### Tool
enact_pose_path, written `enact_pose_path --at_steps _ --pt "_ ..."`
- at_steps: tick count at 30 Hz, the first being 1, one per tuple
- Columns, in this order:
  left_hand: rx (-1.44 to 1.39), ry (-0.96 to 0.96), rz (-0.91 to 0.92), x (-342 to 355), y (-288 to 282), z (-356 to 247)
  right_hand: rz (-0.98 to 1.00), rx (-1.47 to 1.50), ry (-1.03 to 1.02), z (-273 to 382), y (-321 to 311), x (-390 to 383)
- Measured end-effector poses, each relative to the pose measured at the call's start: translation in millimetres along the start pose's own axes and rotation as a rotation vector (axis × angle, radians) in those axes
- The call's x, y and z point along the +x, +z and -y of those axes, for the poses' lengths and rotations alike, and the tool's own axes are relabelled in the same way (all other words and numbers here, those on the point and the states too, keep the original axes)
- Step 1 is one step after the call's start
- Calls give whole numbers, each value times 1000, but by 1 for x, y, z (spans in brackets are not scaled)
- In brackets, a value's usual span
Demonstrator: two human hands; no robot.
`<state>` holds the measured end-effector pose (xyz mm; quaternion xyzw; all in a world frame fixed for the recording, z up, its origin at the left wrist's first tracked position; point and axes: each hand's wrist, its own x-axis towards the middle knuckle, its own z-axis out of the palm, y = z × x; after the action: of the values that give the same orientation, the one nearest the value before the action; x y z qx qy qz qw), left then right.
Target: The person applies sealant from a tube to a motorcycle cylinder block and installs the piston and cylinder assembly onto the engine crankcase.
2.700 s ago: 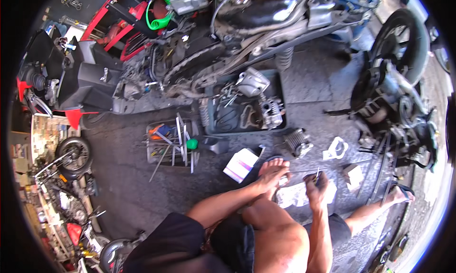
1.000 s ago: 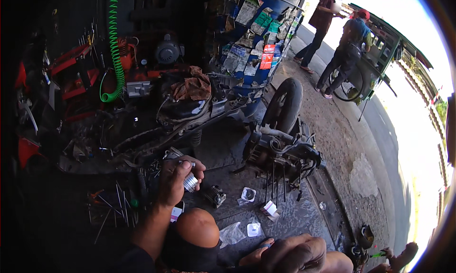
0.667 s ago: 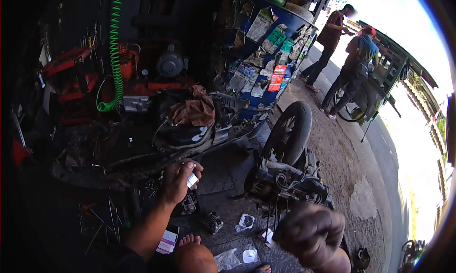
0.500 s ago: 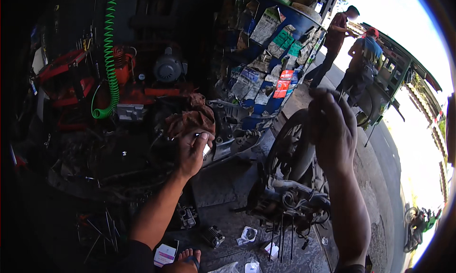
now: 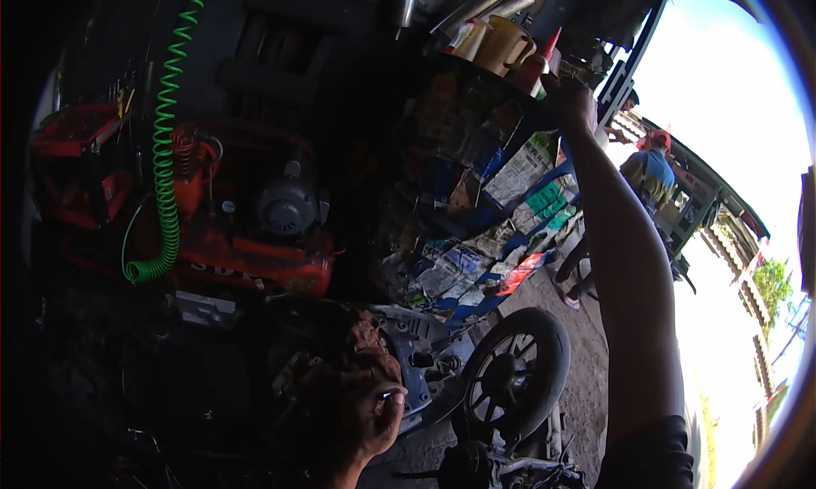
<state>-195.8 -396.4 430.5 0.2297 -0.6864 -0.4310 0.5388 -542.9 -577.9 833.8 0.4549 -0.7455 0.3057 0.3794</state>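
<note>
Low in the view, my left hand (image 5: 374, 425) is closed on a crumpled reddish-brown rag (image 5: 367, 340). A small shiny edge shows by its thumb; what that piece is, I cannot make out. My right arm is stretched up to the top of a large blue drum (image 5: 518, 166) covered in torn labels and flattened packets. There my right hand (image 5: 574, 106) is beside a red bottle with a pointed nozzle (image 5: 535, 68). Its fingers are mostly hidden, so whether they grip anything does not show. Left of the bottle stands a tan measuring jug (image 5: 501, 45).
A wheel (image 5: 518, 370) and motorcycle parts lie below the drum. At left are a red air compressor (image 5: 255, 259), a coiled green hose (image 5: 166, 183) and a red tool cart (image 5: 81, 136). Two people stand beyond the drum at right, by a green cart (image 5: 701, 191).
My view has tilted up, bringing the drum's top into sight. My right hand has moved from above the wheel to the bottle on the drum. My left hand keeps the rag.
</note>
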Motion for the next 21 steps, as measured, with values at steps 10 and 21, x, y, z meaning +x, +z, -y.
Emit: enact_pose_path --at_steps 10,21 --pt "16 -3 -28 5 1 -4 296 221 -48 -74 79 130" --pt "98 102 -71 -4 -3 7 -177 47 -442 -47 -44 -52"
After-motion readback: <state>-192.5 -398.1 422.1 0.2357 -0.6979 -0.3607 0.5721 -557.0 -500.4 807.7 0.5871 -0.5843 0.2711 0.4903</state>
